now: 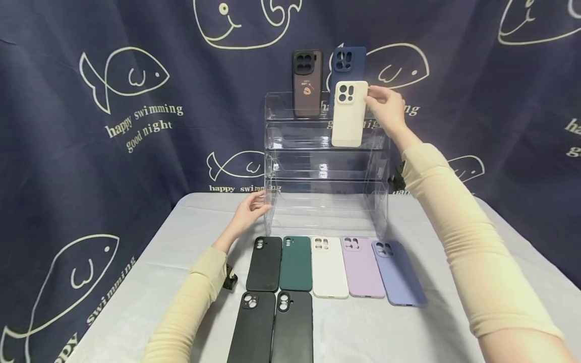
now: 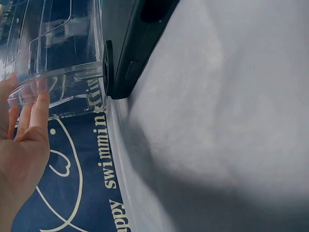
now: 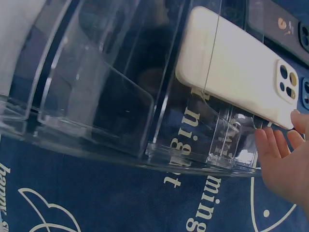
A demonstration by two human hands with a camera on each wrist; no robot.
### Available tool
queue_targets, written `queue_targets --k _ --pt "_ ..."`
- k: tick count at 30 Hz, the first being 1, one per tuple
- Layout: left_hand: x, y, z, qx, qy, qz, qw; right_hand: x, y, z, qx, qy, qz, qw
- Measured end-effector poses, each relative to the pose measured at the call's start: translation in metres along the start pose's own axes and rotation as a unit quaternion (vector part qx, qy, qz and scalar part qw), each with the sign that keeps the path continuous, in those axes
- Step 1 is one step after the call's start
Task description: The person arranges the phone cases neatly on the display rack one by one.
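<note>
A clear tiered display rack [image 1: 327,174] stands upright on the table. My right hand [image 1: 388,107] pinches the upper right edge of a cream phone case [image 1: 348,118], thumb in front; the case leans upright at the second tier. In the right wrist view, the cream case [image 3: 231,63] lies against a clear shelf lip, and my right hand [image 3: 285,159] is at its camera end. Low on the rack's left side, my left hand [image 1: 247,214] holds the side panel. The left wrist view shows the left hand [image 2: 26,145] with the panel edge between thumb and fingers.
A dark brown case [image 1: 307,88] and a navy case [image 1: 349,63] stand on the top tier. Before the rack lie black [image 1: 264,264], green [image 1: 296,264], white [image 1: 330,269], lilac [image 1: 363,269] and blue [image 1: 399,275] cases, with black cases [image 1: 294,327] nearer. A fish-print curtain [image 1: 136,212] hangs behind.
</note>
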State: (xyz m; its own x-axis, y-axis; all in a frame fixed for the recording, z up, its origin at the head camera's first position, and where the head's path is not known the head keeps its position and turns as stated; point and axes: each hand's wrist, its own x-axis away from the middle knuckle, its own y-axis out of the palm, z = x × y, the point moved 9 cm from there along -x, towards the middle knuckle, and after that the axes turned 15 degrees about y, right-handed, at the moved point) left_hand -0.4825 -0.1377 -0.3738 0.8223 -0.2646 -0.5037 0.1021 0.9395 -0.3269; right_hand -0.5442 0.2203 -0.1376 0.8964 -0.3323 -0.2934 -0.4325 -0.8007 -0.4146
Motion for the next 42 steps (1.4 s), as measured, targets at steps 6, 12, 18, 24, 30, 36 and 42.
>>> queue_targets --k 6,12,18,24,30,36,42 --pt "0.002 -0.005 0.001 -0.002 0.001 0.006 1.0000 0.012 0.000 0.001 0.018 -0.018 -0.013 0.9996" --pt "0.001 -0.008 -0.001 -0.006 -0.009 0.006 0.9999 0.026 -0.006 0.000 0.019 -0.063 -0.016 0.9977" --pt "0.002 -0.007 0.014 0.012 -0.020 0.000 0.9997 0.040 -0.022 0.001 0.007 -0.115 0.016 0.9932" --pt "0.008 -0.004 0.033 0.004 -0.023 -0.011 0.9997 0.057 -0.027 0.010 0.010 -0.114 0.001 0.9935" --pt "0.006 -0.005 0.011 -0.004 -0.020 -0.008 0.9998 0.076 -0.024 0.017 0.038 -0.115 -0.037 0.9919" --pt "0.004 -0.002 0.003 -0.011 -0.013 -0.015 0.9997 0.096 -0.025 0.021 0.046 -0.119 -0.056 0.9903" --pt "0.003 0.002 0.004 -0.012 -0.014 -0.025 0.9995 0.116 -0.026 0.027 0.049 -0.113 -0.071 0.9898"
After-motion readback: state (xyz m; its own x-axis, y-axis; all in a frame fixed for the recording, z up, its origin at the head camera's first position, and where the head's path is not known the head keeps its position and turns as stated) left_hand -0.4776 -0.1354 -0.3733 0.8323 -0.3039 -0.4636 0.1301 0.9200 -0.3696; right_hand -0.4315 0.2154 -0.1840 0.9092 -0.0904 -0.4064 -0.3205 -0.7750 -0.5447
